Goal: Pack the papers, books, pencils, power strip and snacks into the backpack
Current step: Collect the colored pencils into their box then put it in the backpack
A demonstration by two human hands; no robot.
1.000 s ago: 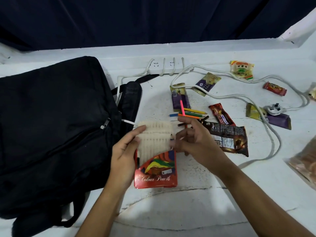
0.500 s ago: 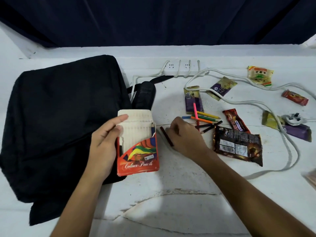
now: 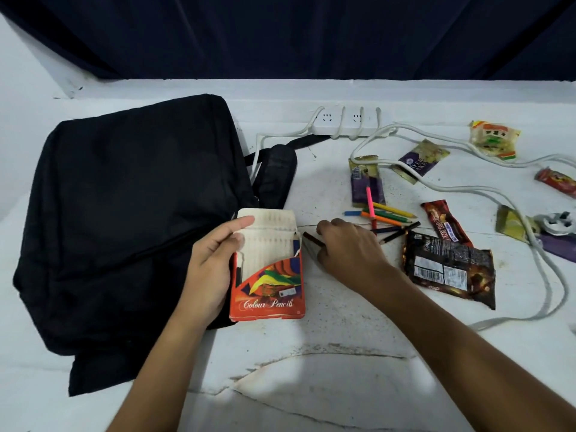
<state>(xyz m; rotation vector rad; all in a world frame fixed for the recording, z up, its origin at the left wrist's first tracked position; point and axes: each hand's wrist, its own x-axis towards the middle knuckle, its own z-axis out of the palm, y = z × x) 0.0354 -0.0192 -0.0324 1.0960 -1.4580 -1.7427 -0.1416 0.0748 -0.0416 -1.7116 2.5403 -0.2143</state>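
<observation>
The surface (image 3: 327, 353) is white and cracked near the person; on its left lies the backpack (image 3: 131, 213), black and flat, its opening not visible from here. At the far edge is the power strip (image 3: 346, 121), and its cable (image 3: 514, 207) runs in loops to the right, over some of the snacks (image 3: 448, 269). The box (image 3: 268, 275) of colour pencils stands tilted at the right edge of the backpack; the left hand (image 3: 212, 266) grasps it by the side, thumb on the raised flap, so the mouth opens far and a little right. The right hand (image 3: 349, 247) lies just right of the box, fingers curled around a dark pencil (image 3: 312, 238); this pencil points far-left to near-right, its free end toward the box mouth. The loose pencils (image 3: 386, 216) lie further right, most with the long axis left to right, the pink one far to near. I judge the step is to fill the box; to do it well, turn the pencil until its long axis follows the box's ribs, then slide it in along the flap; keep the box steady, otherwise the pencils already inside may slip out.
</observation>
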